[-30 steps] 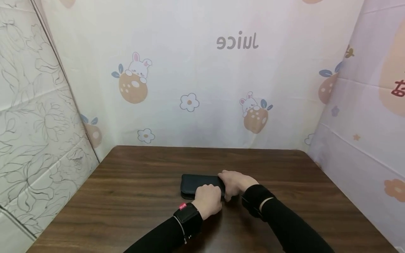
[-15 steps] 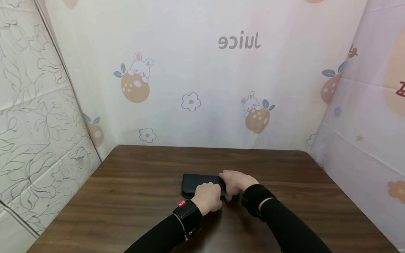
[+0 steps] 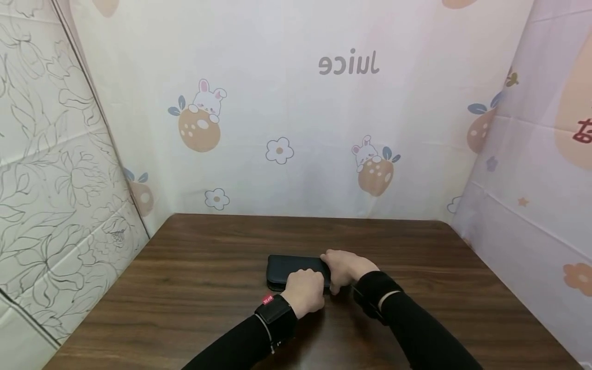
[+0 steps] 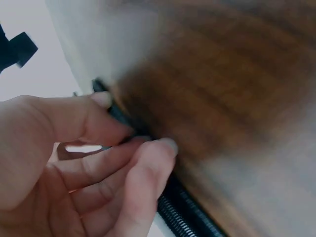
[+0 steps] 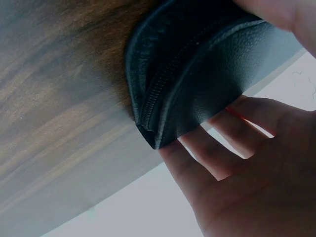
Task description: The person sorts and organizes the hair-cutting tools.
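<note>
A black leather zip wallet (image 3: 288, 264) lies on the brown wooden table, long side facing me. My right hand (image 3: 344, 268) grips its right end, thumb on one side and fingers spread along the other, as the right wrist view shows. In that view the zipper (image 5: 157, 94) curves round the wallet's corner. My left hand (image 3: 303, 293) is at the near edge, thumb and index finger pinching the small dark zipper pull, mostly hidden by the fingertips. Zipper teeth (image 4: 177, 217) run along the edge below these fingers in the left wrist view.
The wooden table (image 3: 208, 246) has rounded far corners. Behind it hangs a pale curtain (image 3: 287, 113) printed with rabbits, fruit and flowers. More printed cloth covers the left and right sides. Both wrists wear black bands over black sleeves.
</note>
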A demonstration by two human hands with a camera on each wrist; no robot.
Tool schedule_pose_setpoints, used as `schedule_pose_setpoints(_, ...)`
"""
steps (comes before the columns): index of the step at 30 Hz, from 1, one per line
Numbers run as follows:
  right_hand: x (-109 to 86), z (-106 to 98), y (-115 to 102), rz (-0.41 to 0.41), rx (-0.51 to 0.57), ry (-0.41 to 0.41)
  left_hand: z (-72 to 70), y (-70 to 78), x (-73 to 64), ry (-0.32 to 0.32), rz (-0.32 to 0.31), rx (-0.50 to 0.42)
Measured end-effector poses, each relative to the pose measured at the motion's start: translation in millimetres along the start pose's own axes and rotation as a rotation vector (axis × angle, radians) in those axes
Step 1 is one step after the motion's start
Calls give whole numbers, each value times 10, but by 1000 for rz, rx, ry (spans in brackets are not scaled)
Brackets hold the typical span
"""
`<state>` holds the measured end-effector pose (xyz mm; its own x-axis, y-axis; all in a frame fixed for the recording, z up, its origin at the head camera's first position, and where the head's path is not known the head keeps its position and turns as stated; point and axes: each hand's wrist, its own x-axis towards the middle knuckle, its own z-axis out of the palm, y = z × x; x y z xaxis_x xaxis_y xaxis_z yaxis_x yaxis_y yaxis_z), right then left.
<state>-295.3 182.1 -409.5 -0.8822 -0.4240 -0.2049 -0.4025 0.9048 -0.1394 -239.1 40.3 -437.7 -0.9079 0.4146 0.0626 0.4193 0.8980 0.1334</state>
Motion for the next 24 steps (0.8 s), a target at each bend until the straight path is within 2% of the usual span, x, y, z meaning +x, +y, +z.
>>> schedule_pose_setpoints(6, -10, 7, -5, 12, 31, 4, -59, -26, -16, 14, -12, -24)
schedule_pose_setpoints(24, -21, 8, 9, 16, 35, -7, -26, -32, -65, 16, -11, -23)
